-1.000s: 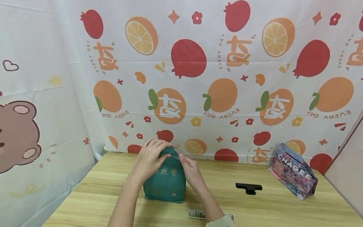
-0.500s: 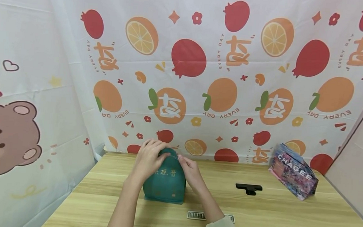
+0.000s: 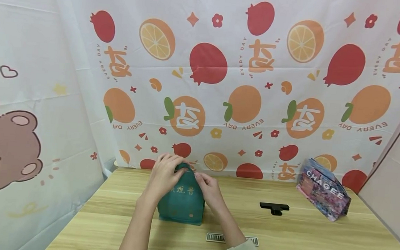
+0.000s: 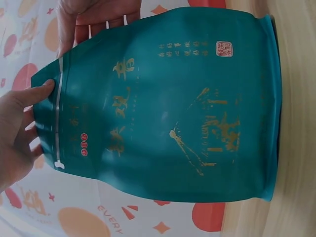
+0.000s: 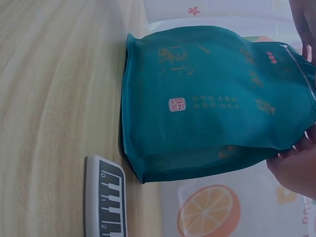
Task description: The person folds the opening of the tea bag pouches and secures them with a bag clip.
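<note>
A teal stand-up tea pouch (image 3: 181,205) with gold lettering stands upright on the wooden table. My left hand (image 3: 164,173) grips its top at the left, thumb on the front and fingers behind, as the left wrist view shows. A pale zip strip (image 4: 58,106) crosses below the top edge, and its small white slider (image 4: 59,164) sits at the left end. My right hand (image 3: 210,187) holds the upper right corner, thumb and index finger pinching at the strip's other end. In the right wrist view its fingertips (image 5: 302,144) curl against the pouch's side edge.
A black clip (image 3: 275,207) lies to the right of the pouch. Under my right forearm is a piano-key patterned ruler (image 3: 215,237). A colourful CHAGEE bag (image 3: 323,191) leans at the table's back right, before the fruit-print curtain (image 3: 254,152).
My right fingers have shifted slightly left along the pouch's top, and the top edge between the hands bends more. The left hand keeps its place.
</note>
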A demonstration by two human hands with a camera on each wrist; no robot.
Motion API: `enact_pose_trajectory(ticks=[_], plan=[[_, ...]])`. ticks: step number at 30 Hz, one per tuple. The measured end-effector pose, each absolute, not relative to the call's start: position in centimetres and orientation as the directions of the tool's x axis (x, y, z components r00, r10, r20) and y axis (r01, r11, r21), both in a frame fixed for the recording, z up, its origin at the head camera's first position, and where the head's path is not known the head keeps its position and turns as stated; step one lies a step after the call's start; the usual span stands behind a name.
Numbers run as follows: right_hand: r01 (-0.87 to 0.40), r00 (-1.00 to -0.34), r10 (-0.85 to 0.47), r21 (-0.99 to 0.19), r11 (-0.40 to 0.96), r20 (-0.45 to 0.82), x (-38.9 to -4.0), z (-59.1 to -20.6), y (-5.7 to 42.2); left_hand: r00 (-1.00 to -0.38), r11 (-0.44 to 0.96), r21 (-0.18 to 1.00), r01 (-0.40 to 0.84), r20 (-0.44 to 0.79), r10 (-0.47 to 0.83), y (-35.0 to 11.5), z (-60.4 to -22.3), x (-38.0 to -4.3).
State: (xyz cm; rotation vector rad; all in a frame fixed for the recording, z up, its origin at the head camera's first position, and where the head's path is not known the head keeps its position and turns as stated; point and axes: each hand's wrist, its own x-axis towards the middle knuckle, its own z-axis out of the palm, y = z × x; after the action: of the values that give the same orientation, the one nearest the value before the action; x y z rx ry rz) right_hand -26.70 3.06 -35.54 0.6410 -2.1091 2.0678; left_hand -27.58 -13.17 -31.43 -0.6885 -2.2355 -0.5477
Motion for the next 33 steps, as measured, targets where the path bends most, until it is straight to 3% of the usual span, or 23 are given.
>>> enact_pose_trajectory(ticks=[5,12,20,33], plan=[[-0.406,-0.9,-0.182,-0.914,0.012,0.397,-28.3,-37.1,2.8,-0.603,0.744,0.219,0.631,0.742,0.293,-13.3,-31.6,-28.1],[-0.489,-0.868,-0.121,-0.871,0.053,0.481,-28.5,-37.5,2.0,-0.532,0.728,0.209,0.653,0.811,0.244,-13.5,-32.4,-28.8],[-0.503,-0.863,-0.077,-0.862,0.06,0.499,-26.6,-35.7,1.5,-0.555,0.772,0.106,0.627,0.756,0.346,-13.7,-32.6,-28.2],[-0.536,-0.844,-0.043,-0.843,0.045,0.534,-25.8,-36.3,1.5,-0.562,0.802,0.096,0.59,0.762,0.321,-13.1,-32.4,-26.9]])
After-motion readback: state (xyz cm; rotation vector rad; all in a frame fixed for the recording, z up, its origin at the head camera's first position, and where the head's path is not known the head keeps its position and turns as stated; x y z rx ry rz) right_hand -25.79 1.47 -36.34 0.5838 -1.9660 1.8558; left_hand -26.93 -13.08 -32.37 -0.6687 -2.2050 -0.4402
